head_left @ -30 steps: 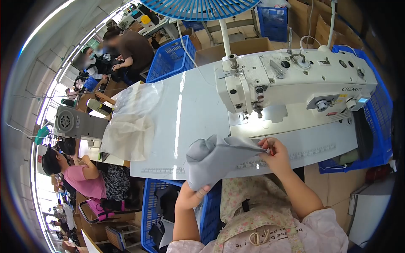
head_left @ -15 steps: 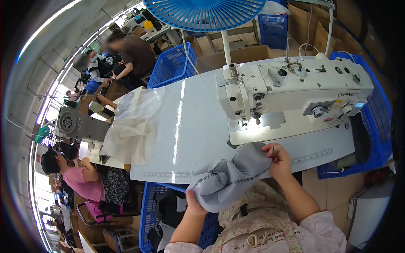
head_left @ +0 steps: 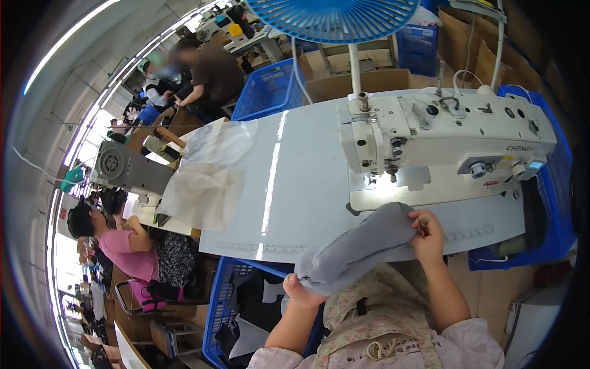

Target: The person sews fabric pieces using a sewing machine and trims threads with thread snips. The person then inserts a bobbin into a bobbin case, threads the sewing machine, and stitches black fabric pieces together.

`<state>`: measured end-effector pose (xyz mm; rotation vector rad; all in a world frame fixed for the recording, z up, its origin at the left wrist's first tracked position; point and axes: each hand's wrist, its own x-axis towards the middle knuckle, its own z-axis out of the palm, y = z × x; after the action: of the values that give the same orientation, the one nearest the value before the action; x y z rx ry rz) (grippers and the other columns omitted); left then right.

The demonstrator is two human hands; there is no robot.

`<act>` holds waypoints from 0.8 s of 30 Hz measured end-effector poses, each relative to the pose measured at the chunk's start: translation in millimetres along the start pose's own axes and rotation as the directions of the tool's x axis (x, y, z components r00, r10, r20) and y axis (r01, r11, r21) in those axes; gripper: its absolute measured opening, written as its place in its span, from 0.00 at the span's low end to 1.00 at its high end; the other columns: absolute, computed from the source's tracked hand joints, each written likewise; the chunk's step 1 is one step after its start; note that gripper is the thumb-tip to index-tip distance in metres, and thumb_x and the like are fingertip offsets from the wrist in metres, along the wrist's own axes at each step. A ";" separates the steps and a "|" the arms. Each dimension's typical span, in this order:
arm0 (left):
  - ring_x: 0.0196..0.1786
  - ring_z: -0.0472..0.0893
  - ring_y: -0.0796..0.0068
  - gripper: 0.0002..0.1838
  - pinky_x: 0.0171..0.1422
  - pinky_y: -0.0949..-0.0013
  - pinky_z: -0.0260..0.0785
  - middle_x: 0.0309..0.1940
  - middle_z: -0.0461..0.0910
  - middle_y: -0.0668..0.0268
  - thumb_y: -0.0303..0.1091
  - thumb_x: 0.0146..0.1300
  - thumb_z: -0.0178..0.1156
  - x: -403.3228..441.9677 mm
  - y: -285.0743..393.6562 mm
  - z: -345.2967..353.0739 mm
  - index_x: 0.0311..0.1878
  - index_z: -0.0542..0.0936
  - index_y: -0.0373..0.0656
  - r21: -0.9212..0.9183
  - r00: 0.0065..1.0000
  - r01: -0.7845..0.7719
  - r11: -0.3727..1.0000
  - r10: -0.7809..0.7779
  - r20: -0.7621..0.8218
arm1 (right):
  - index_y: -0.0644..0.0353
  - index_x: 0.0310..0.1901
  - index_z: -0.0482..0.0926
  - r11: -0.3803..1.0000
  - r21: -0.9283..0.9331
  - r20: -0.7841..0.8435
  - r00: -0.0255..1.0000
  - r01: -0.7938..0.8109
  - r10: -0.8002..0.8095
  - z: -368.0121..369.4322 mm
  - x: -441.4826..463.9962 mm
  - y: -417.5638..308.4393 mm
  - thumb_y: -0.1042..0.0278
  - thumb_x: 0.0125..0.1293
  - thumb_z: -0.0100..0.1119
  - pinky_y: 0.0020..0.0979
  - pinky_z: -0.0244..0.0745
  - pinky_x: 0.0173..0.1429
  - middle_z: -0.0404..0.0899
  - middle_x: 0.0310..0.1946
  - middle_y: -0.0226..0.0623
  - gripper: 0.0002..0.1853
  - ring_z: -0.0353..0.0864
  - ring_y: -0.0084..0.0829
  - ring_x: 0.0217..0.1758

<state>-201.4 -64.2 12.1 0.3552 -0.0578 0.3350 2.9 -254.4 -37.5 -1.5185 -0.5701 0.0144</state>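
Note:
A grey fabric piece (head_left: 359, 246) with dark zigzag stitching along its seams is stretched between my two hands, above the front edge of the sewing table. My left hand (head_left: 302, 291) grips its lower left end, thumb on top. At its upper right end, my right hand (head_left: 426, 232) pinches the fabric; a small dark tool, partly hidden, shows between the fingers. Just beyond the fabric stands the white sewing machine (head_left: 455, 132), its lamp lit over the needle area.
A blue basket (head_left: 215, 307) of dark and grey pieces stands below the table's left front. Translucent sheeting (head_left: 206, 190) lies on the table's left. Another blue basket (head_left: 267, 89) and a blue fan (head_left: 332, 18) are behind. A person in pink (head_left: 129, 249) sits at left.
The fabric has turned and been drawn out longer, its stitched seams now showing. My left hand has shifted right and lower. The view has swung slightly left.

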 end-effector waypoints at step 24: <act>0.59 0.78 0.63 0.33 0.64 0.61 0.69 0.56 0.78 0.57 0.31 0.57 0.70 8.4 48.2 126.2 0.64 0.69 0.33 0.697 0.909 -0.010 0.717 0.297 -0.293 | 0.59 0.50 0.78 0.970 0.180 0.680 0.692 0.162 -0.242 33.7 31.1 -185.9 0.65 0.58 0.73 0.25 0.77 0.34 0.80 0.28 0.33 0.19 0.79 0.24 0.29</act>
<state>-209.1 -63.2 147.3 1.0271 0.4502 0.5938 -44.9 -226.6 145.8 -1.3041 -1.3309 0.4670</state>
